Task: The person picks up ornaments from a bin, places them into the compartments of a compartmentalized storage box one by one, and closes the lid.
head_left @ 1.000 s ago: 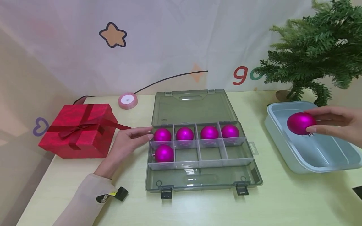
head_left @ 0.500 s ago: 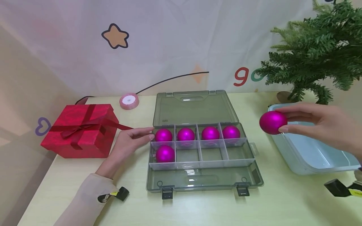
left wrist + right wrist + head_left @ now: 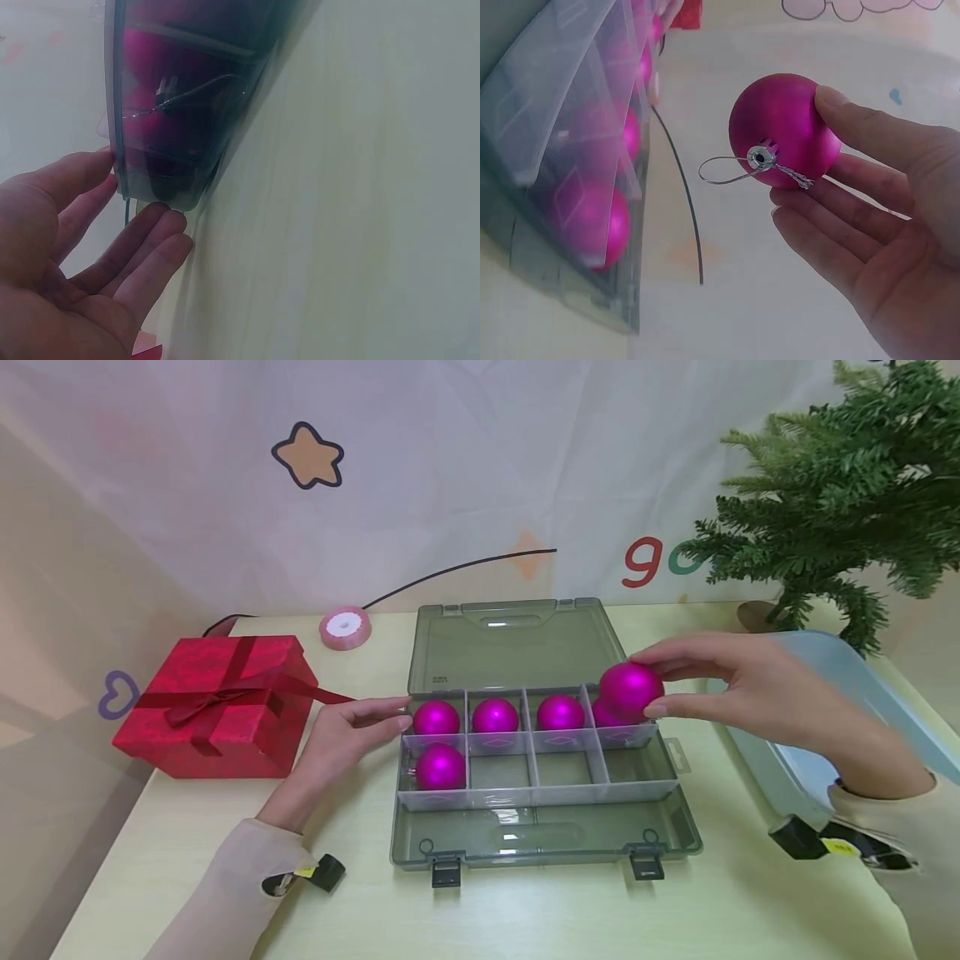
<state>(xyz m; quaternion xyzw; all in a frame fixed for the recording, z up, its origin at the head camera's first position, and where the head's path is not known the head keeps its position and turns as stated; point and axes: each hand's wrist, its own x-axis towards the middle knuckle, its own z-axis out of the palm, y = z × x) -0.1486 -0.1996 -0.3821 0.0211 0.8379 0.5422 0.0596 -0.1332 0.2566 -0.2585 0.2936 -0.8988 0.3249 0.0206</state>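
Magenta bauble (image 3: 630, 691), gripped between the thumb and fingers of the right hand (image 3: 757, 685), is held up at the back right of the compartment box; from the head it partly covers another bauble seated there.

Behind everything spreads a pale backdrop (image 3: 450, 510) printed with a star and letters, above a light wooden table (image 3: 562, 918). At the right rear stands a green artificial tree (image 3: 825, 502). Near the middle lies the see-through grey compartment box (image 3: 600, 837), its lid (image 3: 517, 652) laid back flat. Right of it, partly behind the right forearm, sits a light blue tub (image 3: 757, 764); to the left, a red gift box (image 3: 255, 731) tied with dark red ribbon.

The left hand (image 3: 341, 735) has its fingers loosely extended, their tips touching the left end of the compartment box without grasping anything. A pink ribbon spool (image 3: 345, 628) lies beyond the gift box. Five seated baubles (image 3: 495, 716) fill four back compartments and the front left one. Smallest, a silver cap (image 3: 760, 156) with a thin looped cord (image 3: 720, 181) shows on the held bauble.
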